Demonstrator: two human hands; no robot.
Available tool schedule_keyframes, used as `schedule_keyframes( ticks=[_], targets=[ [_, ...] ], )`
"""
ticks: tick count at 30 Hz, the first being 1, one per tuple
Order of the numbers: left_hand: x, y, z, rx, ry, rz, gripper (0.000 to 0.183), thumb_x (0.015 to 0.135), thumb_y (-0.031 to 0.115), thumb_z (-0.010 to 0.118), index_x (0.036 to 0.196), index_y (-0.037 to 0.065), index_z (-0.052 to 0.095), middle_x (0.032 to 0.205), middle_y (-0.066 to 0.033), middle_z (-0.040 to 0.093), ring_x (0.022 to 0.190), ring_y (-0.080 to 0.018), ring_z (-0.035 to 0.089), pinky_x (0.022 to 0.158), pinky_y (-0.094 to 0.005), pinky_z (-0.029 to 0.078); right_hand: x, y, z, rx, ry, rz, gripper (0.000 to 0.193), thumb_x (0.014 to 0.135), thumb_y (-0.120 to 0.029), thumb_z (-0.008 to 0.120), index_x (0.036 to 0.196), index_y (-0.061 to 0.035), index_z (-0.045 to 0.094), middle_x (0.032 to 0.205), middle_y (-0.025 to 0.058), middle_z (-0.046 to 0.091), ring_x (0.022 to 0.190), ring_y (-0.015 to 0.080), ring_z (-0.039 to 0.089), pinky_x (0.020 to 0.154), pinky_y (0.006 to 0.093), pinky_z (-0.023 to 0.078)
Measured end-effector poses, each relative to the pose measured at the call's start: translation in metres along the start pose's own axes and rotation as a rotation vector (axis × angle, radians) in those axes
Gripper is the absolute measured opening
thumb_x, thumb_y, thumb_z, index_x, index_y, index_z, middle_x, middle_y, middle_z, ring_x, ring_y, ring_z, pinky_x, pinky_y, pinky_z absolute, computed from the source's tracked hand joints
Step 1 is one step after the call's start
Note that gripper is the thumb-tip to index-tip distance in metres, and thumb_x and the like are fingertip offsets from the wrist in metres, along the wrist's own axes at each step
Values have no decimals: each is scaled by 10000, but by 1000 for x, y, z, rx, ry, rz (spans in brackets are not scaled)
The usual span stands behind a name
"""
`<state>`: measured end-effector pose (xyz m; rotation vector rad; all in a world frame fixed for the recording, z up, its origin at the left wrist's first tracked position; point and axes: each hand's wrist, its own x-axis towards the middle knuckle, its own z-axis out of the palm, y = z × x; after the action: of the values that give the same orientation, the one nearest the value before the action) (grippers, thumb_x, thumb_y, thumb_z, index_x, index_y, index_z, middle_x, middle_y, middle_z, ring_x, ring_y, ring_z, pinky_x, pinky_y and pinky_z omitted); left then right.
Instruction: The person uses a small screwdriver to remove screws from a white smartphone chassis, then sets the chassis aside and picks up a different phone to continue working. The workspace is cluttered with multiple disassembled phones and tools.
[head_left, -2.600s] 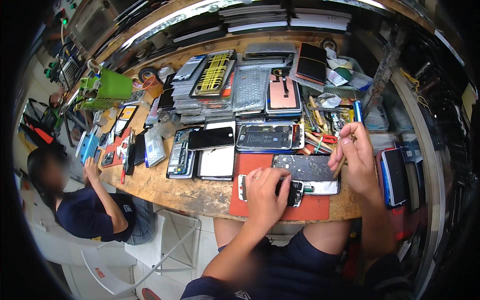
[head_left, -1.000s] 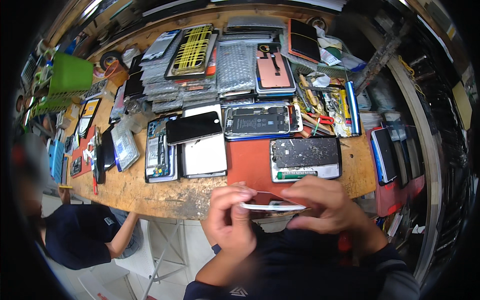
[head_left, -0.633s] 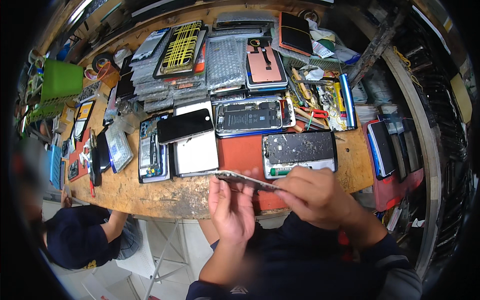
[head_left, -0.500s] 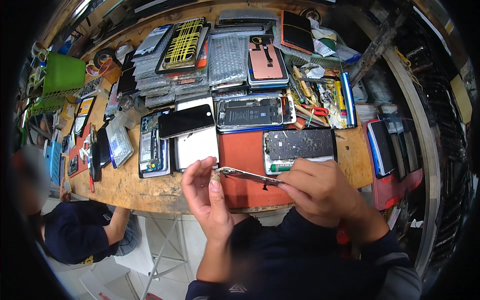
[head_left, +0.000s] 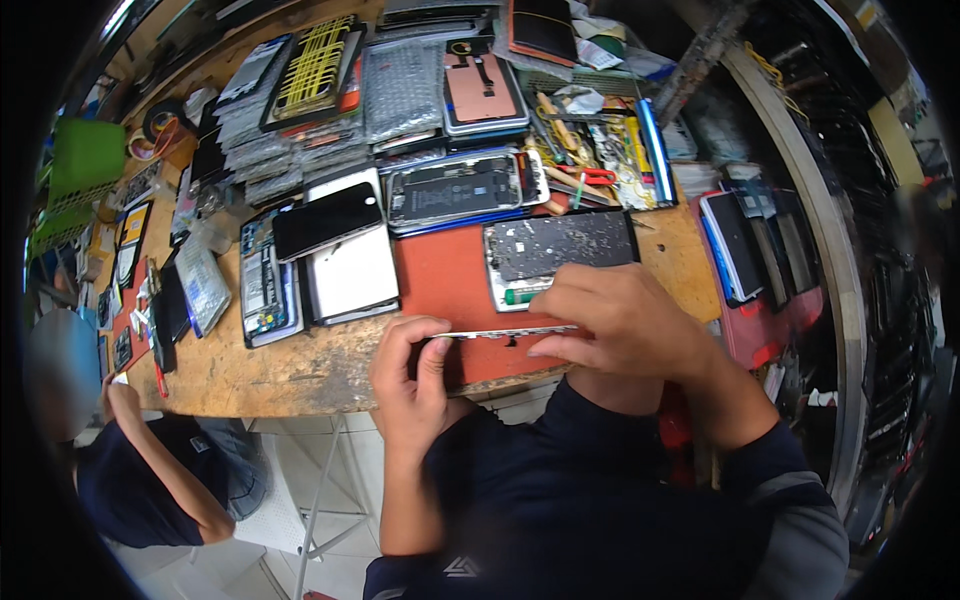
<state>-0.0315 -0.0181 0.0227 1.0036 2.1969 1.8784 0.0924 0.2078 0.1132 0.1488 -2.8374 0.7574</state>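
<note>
My left hand (head_left: pixel 412 375) pinches one end of a thin phone screen (head_left: pixel 508 331) between thumb and fingers. The panel is almost edge-on, showing a pale rim, over the red mat (head_left: pixel 440 285). Around its other end, my right hand (head_left: pixel 625 318) has thumb and fingers apart, above and below the edge; any contact deeper in the hand is hidden. Just beyond lies a dark, speckled phone panel (head_left: pixel 565 243) on a white-edged tray, with a green tube (head_left: pixel 522 296) beside it. An opened phone with a black battery (head_left: pixel 455 195) rests farther back.
A black phone (head_left: pixel 328 222) lies across a white box (head_left: pixel 352 275). Bubble-wrapped stacks (head_left: pixel 402 90) fill the back, and hand tools (head_left: pixel 590 140) crowd the back right. At the left, another person's arm (head_left: pixel 165 460) reaches the wooden bench (head_left: pixel 290 375).
The phone screen has turned more level and edge-on. My right thumb and fingers have spread apart around its end. The view has shifted, and the other person's arm has risen.
</note>
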Motion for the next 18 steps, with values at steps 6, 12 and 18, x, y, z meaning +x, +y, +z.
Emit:
schedule_keyframes(
  ticks=[6,12,18],
  targets=[
    [-3,-4,4,-65,-14,-24,86,1054,75,623,1063,-11,631,1056,-93,656,1011,-167,622,935,-303,488,-34,18,-6,118,15,119,227,890,-228,781,1013,-61,689,887,112,641,810,347,679,705,440,533],
    [-3,3,9,-26,22,-20,105,1057,96,628,1045,-8,619,1045,-91,657,1008,-177,608,944,-310,470,-35,19,15,167,150,53,162,903,-166,769,993,-48,703,850,105,616,750,327,652,662,425,517],
    [-7,4,10,-48,47,-48,106,1059,97,627,1038,-6,610,1039,-94,655,995,-182,619,942,-317,479,-32,21,19,141,182,-47,83,911,-100,740,946,-45,689,830,104,586,717,319,639,631,425,515]
  ],
)
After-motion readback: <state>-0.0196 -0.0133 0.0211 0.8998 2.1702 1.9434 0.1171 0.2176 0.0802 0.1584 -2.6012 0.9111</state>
